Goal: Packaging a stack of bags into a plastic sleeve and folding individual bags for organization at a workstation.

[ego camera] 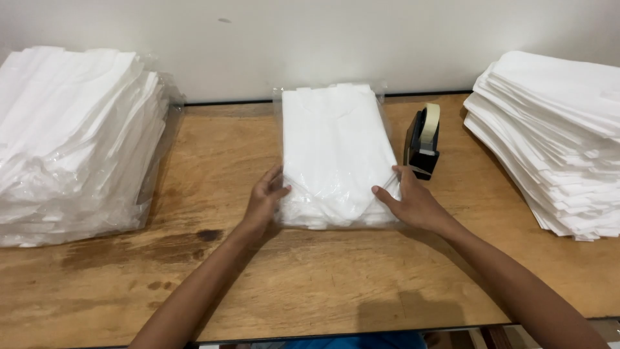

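I see a clear plastic bag [336, 155] lying flat mid-table [310, 284] with a folded white garment inside. My left hand [266, 199] presses its near left edge, fingers spread; my right hand [408, 201] rests on the near right corner, fingers apart, pinching nothing. A tape dispenser [423, 141] stands just beside the bag. Bagged stack [71, 142] left, unbagged folded stack [555, 136] right.

glossy clear plastic bag [336, 158]; white cloth inside; worn wood table [310, 278].
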